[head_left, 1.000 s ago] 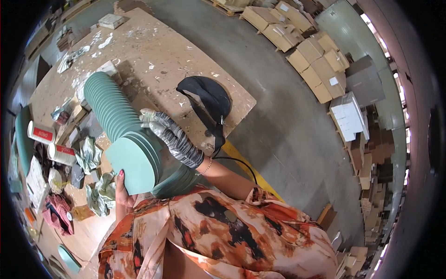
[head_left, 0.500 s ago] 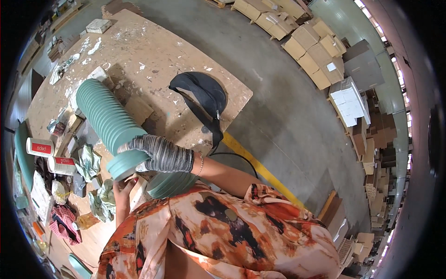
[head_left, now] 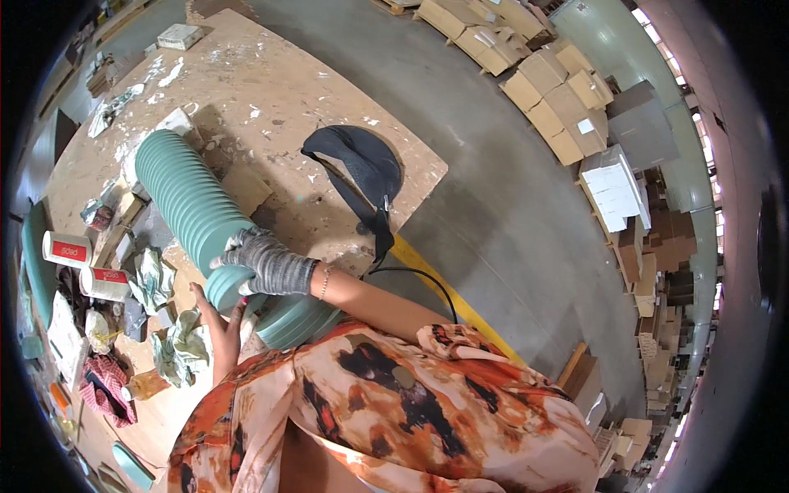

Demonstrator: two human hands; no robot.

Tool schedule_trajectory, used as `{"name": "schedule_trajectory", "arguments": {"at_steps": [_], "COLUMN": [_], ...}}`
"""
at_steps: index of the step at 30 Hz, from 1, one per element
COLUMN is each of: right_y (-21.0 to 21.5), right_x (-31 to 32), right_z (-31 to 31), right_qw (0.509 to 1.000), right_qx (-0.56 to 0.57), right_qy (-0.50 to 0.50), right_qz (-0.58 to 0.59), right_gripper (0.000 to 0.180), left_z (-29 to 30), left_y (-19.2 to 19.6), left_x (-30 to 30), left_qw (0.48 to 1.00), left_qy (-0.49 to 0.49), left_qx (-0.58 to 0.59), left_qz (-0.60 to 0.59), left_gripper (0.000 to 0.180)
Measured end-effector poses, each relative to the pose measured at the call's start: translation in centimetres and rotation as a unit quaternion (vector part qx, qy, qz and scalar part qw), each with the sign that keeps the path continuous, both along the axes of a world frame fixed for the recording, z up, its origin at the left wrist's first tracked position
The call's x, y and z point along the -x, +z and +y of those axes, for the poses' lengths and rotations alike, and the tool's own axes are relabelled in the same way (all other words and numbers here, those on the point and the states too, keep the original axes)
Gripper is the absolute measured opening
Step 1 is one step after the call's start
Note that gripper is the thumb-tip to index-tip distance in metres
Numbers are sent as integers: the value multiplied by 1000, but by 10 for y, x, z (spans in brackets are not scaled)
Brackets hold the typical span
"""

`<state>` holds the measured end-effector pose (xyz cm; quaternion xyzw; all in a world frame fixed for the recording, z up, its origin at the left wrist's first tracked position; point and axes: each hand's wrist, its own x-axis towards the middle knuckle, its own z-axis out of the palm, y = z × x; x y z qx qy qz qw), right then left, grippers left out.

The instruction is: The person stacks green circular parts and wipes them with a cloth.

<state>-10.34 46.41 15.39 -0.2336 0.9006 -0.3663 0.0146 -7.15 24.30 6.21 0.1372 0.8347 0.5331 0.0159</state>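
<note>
Here, the bare left hand (head_left: 220, 332), spread wide, touches the short green stack (head_left: 227, 287) the gloved right hand (head_left: 265, 260) grasps, beside a long row of green pieces (head_left: 185, 195) on the white-flecked table (head_left: 329, 103); beyond, cartons (head_left: 552, 111) line the floor (head_left: 501, 214).

Gloved right hand (head_left: 269, 260) on green discs (head_left: 224, 289)

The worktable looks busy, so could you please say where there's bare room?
A wide bare patch of worktable, pale-flecked, lies beyond the black strapped item, along the aisle-side edge. Left of the green ribbed stack is crowded: paper cups, crumpled wrappers, red checked cloth.
</note>
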Motion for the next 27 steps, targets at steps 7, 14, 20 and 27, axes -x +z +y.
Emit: {"name": "schedule_trajectory", "arguments": {"at_steps": [7, 14, 20, 27], "right_y": [-10, -42, -72, -62], "right_x": [6, 21, 21, 11], "right_z": [-9, 8, -10, 31], "right_qw": [990, 956, 978, 911], "right_qx": [-86, 50, 49, 271], "right_qy": [-96, -203, -175, -208], "right_qz": [59, -204, -99, -229], "right_gripper": [79, 120, 115, 115], "left_z": [6, 14, -4, 42], "left_y": [1, -11, -86, 4], "left_x": [15, 20, 25, 16], "left_qw": [995, 995, 993, 1000], "left_qy": [2, 19, 24, 23], "left_qx": [-59, -33, -110, 10], "left_qz": [-83, -97, -39, -4], "left_gripper": [85, 80, 92, 93]}}
